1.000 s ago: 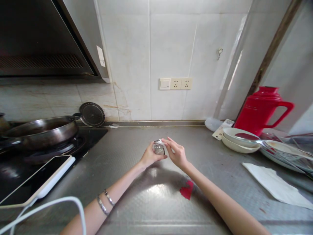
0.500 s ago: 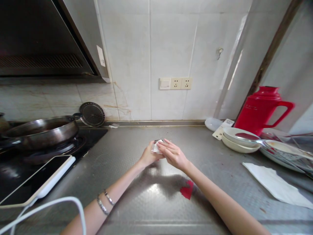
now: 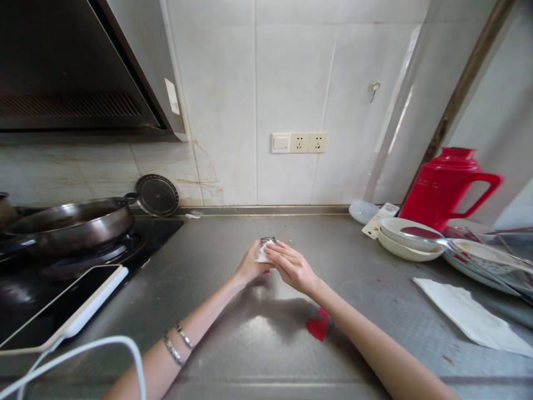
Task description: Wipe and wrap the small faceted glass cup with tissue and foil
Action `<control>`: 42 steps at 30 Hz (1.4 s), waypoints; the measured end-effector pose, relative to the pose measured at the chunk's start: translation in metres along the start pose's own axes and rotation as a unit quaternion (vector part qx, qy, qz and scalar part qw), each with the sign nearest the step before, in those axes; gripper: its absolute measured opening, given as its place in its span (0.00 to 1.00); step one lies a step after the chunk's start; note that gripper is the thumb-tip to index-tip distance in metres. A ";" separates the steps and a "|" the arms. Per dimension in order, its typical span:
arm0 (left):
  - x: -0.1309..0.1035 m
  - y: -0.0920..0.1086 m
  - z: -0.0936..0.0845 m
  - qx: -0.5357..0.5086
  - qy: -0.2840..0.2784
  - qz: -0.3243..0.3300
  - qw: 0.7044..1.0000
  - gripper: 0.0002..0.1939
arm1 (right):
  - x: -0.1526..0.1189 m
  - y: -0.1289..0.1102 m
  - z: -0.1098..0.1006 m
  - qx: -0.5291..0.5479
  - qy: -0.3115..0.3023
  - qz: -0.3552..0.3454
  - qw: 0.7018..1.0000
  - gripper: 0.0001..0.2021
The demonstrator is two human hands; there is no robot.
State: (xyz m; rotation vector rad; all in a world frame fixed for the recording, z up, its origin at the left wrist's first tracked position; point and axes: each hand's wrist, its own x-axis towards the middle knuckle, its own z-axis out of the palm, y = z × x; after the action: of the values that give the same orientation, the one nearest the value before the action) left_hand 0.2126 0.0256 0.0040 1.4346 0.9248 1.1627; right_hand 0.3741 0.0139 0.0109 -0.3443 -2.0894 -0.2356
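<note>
My left hand (image 3: 250, 265) is closed around a small object (image 3: 267, 240) above the middle of the steel counter. Only its dark, shiny upper edge shows, and a bit of red peeks out below my fingers; I cannot make out its kind. With my right hand (image 3: 292, 268), fingers together, I press a crumpled white tissue (image 3: 263, 254) against the side of this object. Beneath my right forearm, a torn red scrap (image 3: 318, 325) lies flat on the counter.
At left, a steel pan (image 3: 79, 228) sits on the black stove, with a phone (image 3: 54, 311) and white cable (image 3: 104, 340) nearer me. To the right are a red thermos (image 3: 441, 191), stacked bowls (image 3: 410, 250), a patterned plate (image 3: 478, 258) and a white paper napkin (image 3: 466, 314).
My right hand and the tissue have shifted slightly left across the object, and more of its dark upper edge shows. My left hand has barely moved.
</note>
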 end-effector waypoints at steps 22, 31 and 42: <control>-0.008 0.009 0.000 0.203 -0.037 0.103 0.973 0.43 | 0.011 0.009 0.001 0.465 0.072 0.501 0.726 0.21; -0.010 0.016 -0.006 0.309 0.021 0.137 0.941 0.52 | 0.011 0.011 0.004 0.481 0.022 0.562 0.673 0.21; -0.007 0.007 0.002 0.118 -0.016 0.098 0.988 0.43 | 0.004 0.039 -0.010 0.306 0.042 0.537 0.785 0.21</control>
State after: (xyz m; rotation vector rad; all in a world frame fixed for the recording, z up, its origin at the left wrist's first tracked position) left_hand 0.2122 0.0172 0.0095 1.7640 0.9386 1.1987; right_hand 0.3935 0.0484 0.0210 -1.0106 -1.4604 1.0608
